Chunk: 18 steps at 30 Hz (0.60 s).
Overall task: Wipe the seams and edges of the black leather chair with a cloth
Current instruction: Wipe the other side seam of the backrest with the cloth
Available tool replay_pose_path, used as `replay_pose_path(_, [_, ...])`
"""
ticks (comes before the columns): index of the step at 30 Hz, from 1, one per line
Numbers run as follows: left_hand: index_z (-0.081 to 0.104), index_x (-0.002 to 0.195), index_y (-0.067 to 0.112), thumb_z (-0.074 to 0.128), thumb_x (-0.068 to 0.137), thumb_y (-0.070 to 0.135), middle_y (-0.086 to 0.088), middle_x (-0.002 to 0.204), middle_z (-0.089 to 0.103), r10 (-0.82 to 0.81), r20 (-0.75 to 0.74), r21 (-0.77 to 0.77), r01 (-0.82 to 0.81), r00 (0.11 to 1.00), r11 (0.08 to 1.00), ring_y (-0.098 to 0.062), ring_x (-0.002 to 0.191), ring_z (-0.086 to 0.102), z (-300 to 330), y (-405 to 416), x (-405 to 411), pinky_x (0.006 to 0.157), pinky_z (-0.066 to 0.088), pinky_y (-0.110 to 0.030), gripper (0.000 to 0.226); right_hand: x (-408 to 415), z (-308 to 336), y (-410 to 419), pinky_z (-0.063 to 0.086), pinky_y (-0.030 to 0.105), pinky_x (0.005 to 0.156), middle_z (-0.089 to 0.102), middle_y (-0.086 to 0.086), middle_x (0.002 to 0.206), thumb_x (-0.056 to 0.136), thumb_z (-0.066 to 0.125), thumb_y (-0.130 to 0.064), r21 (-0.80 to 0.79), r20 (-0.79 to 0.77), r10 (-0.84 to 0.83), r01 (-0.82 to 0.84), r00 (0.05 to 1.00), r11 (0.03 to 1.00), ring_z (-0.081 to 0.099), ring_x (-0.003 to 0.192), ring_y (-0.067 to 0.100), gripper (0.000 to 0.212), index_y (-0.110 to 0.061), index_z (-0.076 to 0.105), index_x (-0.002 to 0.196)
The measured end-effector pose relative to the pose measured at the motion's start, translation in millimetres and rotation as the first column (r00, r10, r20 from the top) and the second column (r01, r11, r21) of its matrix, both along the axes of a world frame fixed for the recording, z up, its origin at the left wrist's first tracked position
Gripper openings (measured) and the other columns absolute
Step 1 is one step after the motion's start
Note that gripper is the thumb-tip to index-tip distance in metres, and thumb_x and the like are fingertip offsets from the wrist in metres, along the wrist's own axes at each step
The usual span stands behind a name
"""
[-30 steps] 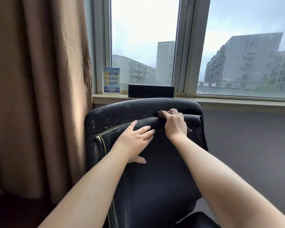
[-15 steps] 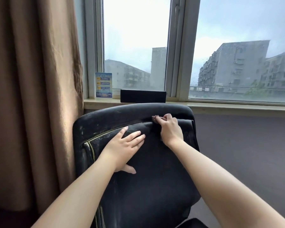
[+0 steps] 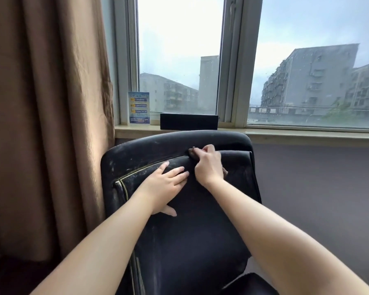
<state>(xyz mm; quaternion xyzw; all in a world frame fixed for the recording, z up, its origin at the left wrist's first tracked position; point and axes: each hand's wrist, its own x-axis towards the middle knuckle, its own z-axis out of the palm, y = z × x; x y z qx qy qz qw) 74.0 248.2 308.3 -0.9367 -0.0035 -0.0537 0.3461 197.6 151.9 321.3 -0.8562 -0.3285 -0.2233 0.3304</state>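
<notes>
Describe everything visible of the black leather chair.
The black leather chair stands upright with its backrest toward the camera, just below the windowsill and beside the brown curtain. Its leather looks worn, with pale dust and scuffs thickest near the rounded top edge and left side. A yellowish stitched seam curves across the upper back and down the left. The left hand rests flat on the back panel; the right hand presses a small dark cloth into the seam.

Brown curtain (image 3: 47,124) at left; blue card (image 3: 138,108) & black box (image 3: 189,121) on windowsill (image 3: 307,136).
</notes>
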Motion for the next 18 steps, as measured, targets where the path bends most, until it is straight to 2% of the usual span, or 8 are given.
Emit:
replay_pose_path(4, [0.02, 0.15, 0.007, 0.046, 0.094, 0.052, -0.006, 0.159, 0.014, -0.03, -0.038, 0.002, 0.03, 0.999, 1.0, -0.02, 0.147, 0.005, 15, -2, -17, 0.118, 0.001, -0.04, 0.077, -33, -2, 0, 0.024, 0.027, 0.078, 0.04, 0.001, 0.13, 0.097, 0.039, -0.013, -0.093, 0.057, 0.156, -0.15, 0.986, 0.984, 0.034, 0.121, 0.022, 0.045, -0.036, 0.049, 0.135])
replay_pose_path(8, [0.036, 0.145, 0.008, 0.041, 0.099, 0.038, -0.004, 0.154, 0.03, -0.086, -0.014, -0.013, 0.086, 0.996, 0.996, -0.02, 0.144, 0.018, 24, 4, -43, 0.119, 0.012, -0.033, 0.056, -50, -2, 0, 0.027, 0.028, 0.079, 0.04, 0.0, 0.129, 0.097, 0.039, -0.012, -0.139, 0.044, 0.257, -0.249, 0.965, 0.959, 0.033, 0.122, 0.02, 0.046, -0.037, 0.05, 0.134])
replay_pose_path(10, [0.037, 0.145, 0.011, 0.036, 0.101, 0.035, -0.003, 0.154, 0.03, -0.087, -0.005, -0.002, 0.087, 0.996, 0.996, -0.018, 0.144, 0.02, 27, 8, -58, 0.118, 0.017, -0.033, 0.051, -54, -1, 0, 0.029, 0.032, 0.082, 0.039, 0.0, 0.13, 0.096, 0.039, -0.008, -0.151, 0.017, 0.273, -0.267, 0.962, 0.952, 0.031, 0.124, 0.02, 0.049, -0.036, 0.049, 0.135])
replay_pose_path(13, [0.041, 0.144, 0.012, 0.033, 0.101, 0.032, -0.002, 0.153, 0.034, -0.1, 0.037, 0.015, 0.099, 0.994, 0.995, -0.018, 0.142, 0.028, 31, 17, -78, 0.115, 0.025, -0.035, 0.048, -64, -2, 1, 0.027, 0.031, 0.08, 0.039, 0.0, 0.13, 0.098, 0.038, -0.009, -0.157, 0.03, 0.298, -0.29, 0.954, 0.944, 0.032, 0.124, 0.02, 0.047, -0.035, 0.049, 0.135])
replay_pose_path(15, [0.056, 0.133, 0.012, 0.034, 0.098, 0.031, -0.005, 0.142, 0.05, -0.123, 0.074, 0.027, 0.121, 0.99, 0.992, -0.019, 0.13, 0.046, 34, 23, -89, 0.108, 0.036, -0.037, 0.045, -74, -4, 4, 0.028, 0.028, 0.078, 0.039, 0.001, 0.13, 0.098, 0.038, -0.011, -0.183, 0.065, 0.319, -0.303, 0.946, 0.935, 0.032, 0.123, 0.02, 0.045, -0.035, 0.049, 0.135])
replay_pose_path(17, [0.072, 0.105, 0.015, 0.029, 0.09, 0.031, -0.003, 0.113, 0.069, -0.113, 0.087, 0.035, 0.111, 0.99, 0.993, -0.018, 0.102, 0.065, 37, 29, -98, 0.09, 0.05, -0.037, 0.048, -80, -7, 8, 0.037, 0.03, 0.082, 0.039, 0.001, 0.129, 0.097, 0.041, -0.011, -0.18, 0.078, 0.332, -0.314, 0.94, 0.932, 0.033, 0.121, 0.022, 0.047, -0.036, 0.048, 0.135])
replay_pose_path(18, [0.074, 0.092, 0.017, 0.028, 0.085, 0.032, 0.0, 0.1, 0.072, -0.121, 0.097, 0.068, 0.115, 0.988, 0.991, -0.016, 0.09, 0.067, 38, 32, -103, 0.085, 0.052, -0.037, 0.049, -80, -9, 9, 0.043, 0.036, 0.086, 0.039, 0.001, 0.128, 0.096, 0.042, -0.011, -0.171, 0.081, 0.334, -0.317, 0.939, 0.933, 0.035, 0.12, 0.024, 0.048, -0.037, 0.048, 0.135])
